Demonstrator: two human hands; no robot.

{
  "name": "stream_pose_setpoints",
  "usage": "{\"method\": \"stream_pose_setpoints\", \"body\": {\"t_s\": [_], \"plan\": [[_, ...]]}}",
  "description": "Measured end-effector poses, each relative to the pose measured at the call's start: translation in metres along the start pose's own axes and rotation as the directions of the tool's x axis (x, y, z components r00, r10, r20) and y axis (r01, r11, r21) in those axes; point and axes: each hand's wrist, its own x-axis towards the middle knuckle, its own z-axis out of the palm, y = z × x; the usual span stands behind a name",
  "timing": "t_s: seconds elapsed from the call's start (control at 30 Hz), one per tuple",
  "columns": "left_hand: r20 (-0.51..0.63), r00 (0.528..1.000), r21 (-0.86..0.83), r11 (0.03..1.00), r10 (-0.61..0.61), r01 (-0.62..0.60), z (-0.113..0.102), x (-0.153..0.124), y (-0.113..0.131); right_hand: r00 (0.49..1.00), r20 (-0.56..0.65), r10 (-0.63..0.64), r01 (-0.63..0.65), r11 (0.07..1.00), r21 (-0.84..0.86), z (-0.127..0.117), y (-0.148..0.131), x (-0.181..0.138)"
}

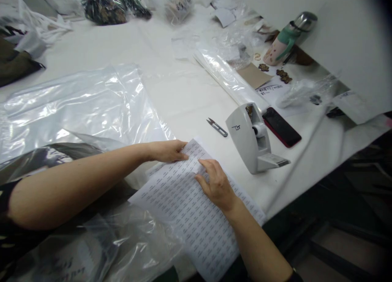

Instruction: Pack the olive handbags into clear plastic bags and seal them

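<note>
A white label sheet (pixel 196 216), printed with rows of small dark text, lies slanted over the front edge of the table. My left hand (pixel 168 152) grips its upper left edge, thumb on top and the other fingers mostly hidden. Over the upper part of the sheet is my right hand (pixel 217 186), its index finger and thumb apart with the tips close to the paper. Whether a small label sticks to a fingertip is too fine to make out. Beyond the sheet lie thread snips (pixel 217 127) and a grey-white tape dispenser (pixel 245 139).
Clear plastic bags (pixel 82 106) cover the left of the white table (pixel 165 86), with more bags (pixel 143 241) in front. At right are a phone (pixel 282 126), rolled plastic film (pixel 228 79), and a flask (pixel 284 43). Wrapped bundles (pixel 104 6) sit at the back.
</note>
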Motion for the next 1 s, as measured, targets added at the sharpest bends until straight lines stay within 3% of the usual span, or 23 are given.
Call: {"method": "stream_pose_setpoints", "body": {"t_s": [0.17, 0.3, 0.43, 0.57, 0.7, 0.83, 0.93, 1.0], "plan": [[-0.018, 1.0, -0.025, 1.0, 0.005, -0.006, -0.002, 0.003, -0.004, 0.999, 0.033, -0.012, 0.012, 1.0, -0.007, 0.001, 0.0, 0.004], [-0.049, 0.999, -0.025, 1.0, -0.007, 0.006, -0.004, 0.005, -0.008, 0.99, 0.12, 0.075, -0.075, 0.997, -0.007, 0.002, 0.001, 0.014], [-0.084, 0.994, -0.048, 0.997, -0.07, 0.066, -0.007, 0.003, -0.013, 0.936, 0.294, 0.193, -0.193, 0.981, -0.03, -0.001, 0.002, 0.033], [-0.08, 0.992, -0.069, 0.994, -0.095, 0.089, -0.008, -0.001, -0.02, 0.864, 0.43, 0.26, -0.231, 0.965, -0.12, -0.002, 0.005, 0.046], [-0.273, 0.961, 0.145, 0.985, -0.052, 0.095, -0.005, -0.001, -0.025, 0.825, 0.473, 0.309, -0.223, 0.947, -0.229, -0.001, 0.006, 0.052], [-0.385, 0.922, 0.434, 0.889, 0.036, 0.147, 0.009, -0.006, -0.021, 0.789, 0.514, 0.337, -0.203, 0.932, -0.299, -0.001, 0.004, 0.059], [-0.401, 0.89, 0.62, 0.78, 0.216, 0.09, 0.028, -0.018, -0.016, 0.78, 0.529, 0.334, -0.183, 0.93, -0.318, -0.001, 0.003, 0.061], [-0.351, 0.901, 0.643, 0.765, 0.255, 0.034, 0.044, -0.026, -0.014, 0.791, 0.514, 0.332, -0.178, 0.929, -0.326, 0.0, 0.003, 0.06]]}}
